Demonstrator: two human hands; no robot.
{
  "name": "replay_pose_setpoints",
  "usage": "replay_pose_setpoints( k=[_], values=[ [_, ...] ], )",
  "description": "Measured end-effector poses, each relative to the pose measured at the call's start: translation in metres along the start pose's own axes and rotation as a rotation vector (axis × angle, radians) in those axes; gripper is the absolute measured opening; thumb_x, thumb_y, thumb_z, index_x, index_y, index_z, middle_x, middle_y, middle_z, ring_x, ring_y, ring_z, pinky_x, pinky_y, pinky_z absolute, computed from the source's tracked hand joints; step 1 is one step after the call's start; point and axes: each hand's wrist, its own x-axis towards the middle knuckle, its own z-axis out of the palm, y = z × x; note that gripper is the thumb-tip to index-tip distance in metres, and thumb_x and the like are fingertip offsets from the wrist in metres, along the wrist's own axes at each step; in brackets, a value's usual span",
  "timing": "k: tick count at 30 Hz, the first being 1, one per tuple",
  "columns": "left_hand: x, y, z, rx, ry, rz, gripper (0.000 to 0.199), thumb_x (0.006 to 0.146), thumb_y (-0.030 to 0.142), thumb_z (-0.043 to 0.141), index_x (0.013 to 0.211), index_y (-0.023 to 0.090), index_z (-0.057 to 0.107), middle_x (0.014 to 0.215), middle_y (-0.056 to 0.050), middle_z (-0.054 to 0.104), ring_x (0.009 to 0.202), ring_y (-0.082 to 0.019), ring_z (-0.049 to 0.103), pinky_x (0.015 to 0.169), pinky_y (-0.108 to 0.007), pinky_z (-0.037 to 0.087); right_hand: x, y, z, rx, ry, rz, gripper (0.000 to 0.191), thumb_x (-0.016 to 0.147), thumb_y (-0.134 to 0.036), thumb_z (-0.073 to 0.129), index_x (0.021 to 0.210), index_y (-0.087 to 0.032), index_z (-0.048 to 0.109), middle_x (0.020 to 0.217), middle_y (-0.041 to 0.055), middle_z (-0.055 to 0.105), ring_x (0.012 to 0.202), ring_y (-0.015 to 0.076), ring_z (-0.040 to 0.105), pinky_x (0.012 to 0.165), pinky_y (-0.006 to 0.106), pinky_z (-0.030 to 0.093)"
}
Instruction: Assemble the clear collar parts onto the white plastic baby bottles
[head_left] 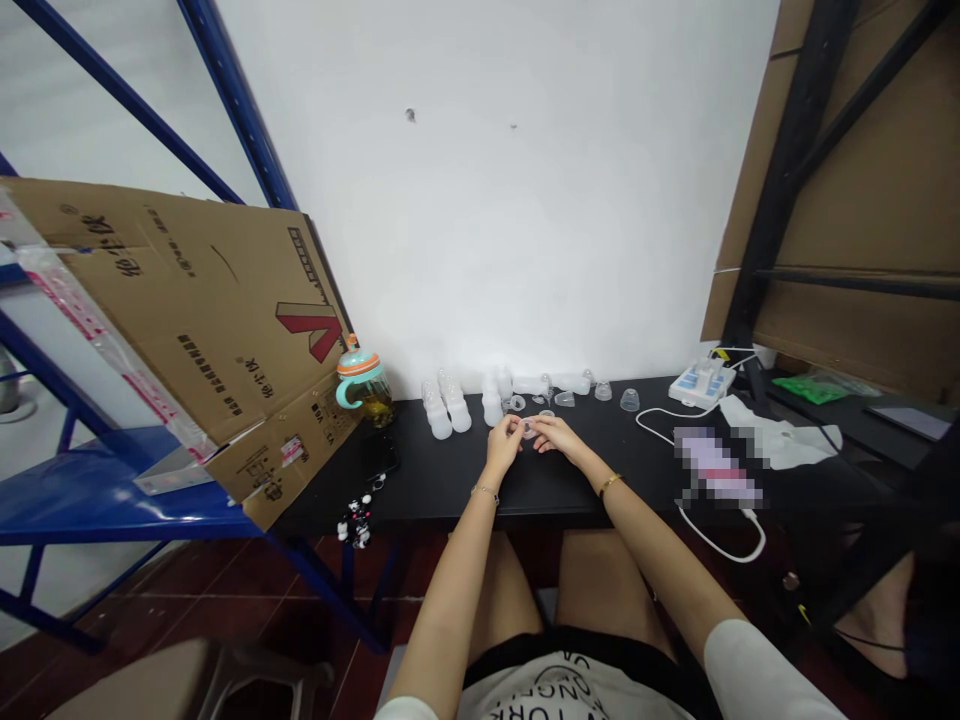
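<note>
My left hand (505, 443) and my right hand (557, 438) meet over the black table, fingers closed on a small translucent ring-shaped part (528, 430) held between them. Its exact kind is too small to make out. Just behind my fingers lie a clear ring (517, 403) and another small clear part (547, 413). Several white baby bottles with clear caps, one of them a bottle (456, 408), stand to the left along the wall. A white bottle body (530, 384) lies on its side. Clear dome caps (630, 400) are at the right.
A cardboard box (247, 320) leans at the left beside a drink jug (365, 385) and a dark phone (380, 455) with a charm (356, 522). At the right are a power strip (701, 383), a white cable (731, 555) and white paper (787, 440).
</note>
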Motion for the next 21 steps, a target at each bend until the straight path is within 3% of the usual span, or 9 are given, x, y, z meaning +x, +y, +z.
replay_pose_setpoints(
  k=[21],
  values=[
    [-0.0005,0.0007,-0.0017,0.027,0.004,0.007,0.028,0.088,0.047,0.059,0.095,0.022,0.067,0.074,0.001,0.065,0.049,-0.01,0.057,0.052,-0.022,0.044,-0.0009,0.0001,0.0006,-0.007,0.008,-0.013,0.02,0.091,-0.027,0.071,0.108,-0.018,0.072,0.088,0.0064,0.076,0.051,0.0094,0.067,0.046,0.017,0.056]
  ],
)
